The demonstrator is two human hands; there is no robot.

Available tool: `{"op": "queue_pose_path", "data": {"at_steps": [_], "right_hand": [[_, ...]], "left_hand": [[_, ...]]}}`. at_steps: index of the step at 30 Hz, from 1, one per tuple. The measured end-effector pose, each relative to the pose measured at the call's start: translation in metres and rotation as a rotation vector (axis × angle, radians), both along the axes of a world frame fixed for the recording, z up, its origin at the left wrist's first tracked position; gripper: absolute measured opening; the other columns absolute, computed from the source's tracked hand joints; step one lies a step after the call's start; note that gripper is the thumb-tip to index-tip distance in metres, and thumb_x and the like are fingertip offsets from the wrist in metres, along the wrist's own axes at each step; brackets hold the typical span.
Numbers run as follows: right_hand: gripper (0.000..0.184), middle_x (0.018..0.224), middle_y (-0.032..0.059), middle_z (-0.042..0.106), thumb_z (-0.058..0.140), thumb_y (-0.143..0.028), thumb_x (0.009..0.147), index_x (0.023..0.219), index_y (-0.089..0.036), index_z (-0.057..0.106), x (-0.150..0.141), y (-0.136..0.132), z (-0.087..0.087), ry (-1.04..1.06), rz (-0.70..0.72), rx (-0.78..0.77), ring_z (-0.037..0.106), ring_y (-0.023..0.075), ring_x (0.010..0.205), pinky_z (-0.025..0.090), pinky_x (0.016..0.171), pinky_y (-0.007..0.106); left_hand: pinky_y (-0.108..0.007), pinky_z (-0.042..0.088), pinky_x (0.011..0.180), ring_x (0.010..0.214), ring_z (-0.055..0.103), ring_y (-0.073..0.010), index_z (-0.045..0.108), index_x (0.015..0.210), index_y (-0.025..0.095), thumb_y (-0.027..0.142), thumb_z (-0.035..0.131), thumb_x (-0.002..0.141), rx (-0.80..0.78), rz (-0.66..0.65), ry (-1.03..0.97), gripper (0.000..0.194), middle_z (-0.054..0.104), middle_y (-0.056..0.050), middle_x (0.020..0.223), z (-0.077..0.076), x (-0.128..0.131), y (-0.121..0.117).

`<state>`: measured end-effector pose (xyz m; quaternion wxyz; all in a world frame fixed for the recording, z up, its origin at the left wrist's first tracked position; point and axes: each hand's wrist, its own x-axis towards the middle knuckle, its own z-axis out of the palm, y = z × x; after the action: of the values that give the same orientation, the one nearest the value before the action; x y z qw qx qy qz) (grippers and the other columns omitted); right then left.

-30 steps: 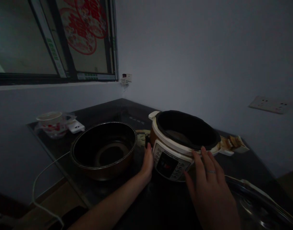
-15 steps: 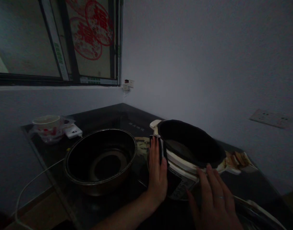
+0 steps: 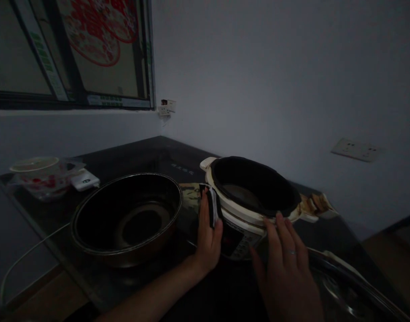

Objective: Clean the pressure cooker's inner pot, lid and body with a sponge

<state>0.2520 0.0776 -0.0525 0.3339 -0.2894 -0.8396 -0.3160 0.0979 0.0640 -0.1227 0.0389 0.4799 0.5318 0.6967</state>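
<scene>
A white electric pressure cooker (image 3: 240, 212) stands lidless on the dark countertop, its black inside exposed and its control panel facing me. My left hand (image 3: 208, 237) holds a folded black-and-white cloth (image 3: 214, 206) against the left side of the cooker's body. The fingers of that hand are straight and the thumb lies over the cloth's near edge. At the cooker's front right, my right hand (image 3: 285, 264) rests its fingertips on the rim, fingers stretched and thumb apart; a ring is on one finger.
Left of the cooker sits a round dark pan (image 3: 127, 219). Beyond it are a bagged tub (image 3: 40, 176) and a white device (image 3: 85, 180) with a cable. A glass lid (image 3: 342, 286) lies at the lower right. A wall (image 3: 258, 89) with sockets rises behind.
The view has turned slightly right and down, so everything sits further left and higher. Both hands stay at the cooker, the cloth still under my left hand.
</scene>
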Motion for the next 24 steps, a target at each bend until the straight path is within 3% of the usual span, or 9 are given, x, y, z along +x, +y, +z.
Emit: {"op": "queue_pose_path", "data": {"at_steps": [5,10,13,17,24], "right_hand": [[0.044,0.134,0.0279,0.047,0.037,-0.026,0.095,0.129,0.001,0.045,0.0,-0.002,0.0,0.016,-0.022,-0.035,0.045,0.0403,0.124,0.05,0.091,0.05],[0.042,0.134,0.0261,0.049,0.037,-0.024,0.094,0.128,-0.001,0.046,0.001,-0.002,0.002,0.022,-0.025,-0.064,0.046,0.0395,0.124,0.051,0.09,0.05],[0.041,0.134,0.0237,0.05,0.036,-0.023,0.094,0.13,-0.004,0.044,0.002,-0.003,0.003,0.034,-0.015,-0.083,0.046,0.0376,0.124,0.053,0.089,0.048],[0.046,0.138,0.0208,0.048,0.036,-0.015,0.091,0.137,-0.008,0.037,0.006,-0.005,0.004,0.018,-0.024,-0.137,0.044,0.0357,0.127,0.053,0.09,0.047],[0.081,0.142,0.0107,0.047,0.027,0.005,0.079,0.152,-0.021,0.004,0.013,-0.006,0.006,0.068,-0.028,-0.265,0.044,0.0254,0.132,0.052,0.096,0.042]], "left_hand": [[-0.043,0.016,0.118,0.146,0.01,-0.022,0.01,0.152,0.025,0.026,0.039,0.094,0.21,0.008,0.571,0.064,0.014,-0.005,0.16,-0.01,-0.03,0.002],[-0.043,0.02,0.116,0.139,0.03,-0.0206,0.026,0.148,0.018,0.022,0.042,0.089,0.331,0.001,0.955,0.061,0.057,-0.008,0.133,-0.001,-0.054,0.005],[-0.039,0.01,0.119,0.136,0.036,-0.0168,0.038,0.142,0.019,0.028,0.04,0.091,0.377,0.004,1.066,0.052,0.068,-0.003,0.119,0.01,-0.046,0.004],[-0.036,0.006,0.119,0.135,0.038,-0.0131,0.052,0.131,0.017,0.028,0.039,0.093,0.344,-0.014,1.158,0.042,0.068,0.0,0.12,0.023,-0.022,0.002],[-0.031,0.011,0.118,0.13,0.044,-0.0107,0.053,0.131,0.017,0.023,0.048,0.09,0.297,-0.056,1.162,0.042,0.064,0.002,0.128,0.031,-0.005,0.001]]}}
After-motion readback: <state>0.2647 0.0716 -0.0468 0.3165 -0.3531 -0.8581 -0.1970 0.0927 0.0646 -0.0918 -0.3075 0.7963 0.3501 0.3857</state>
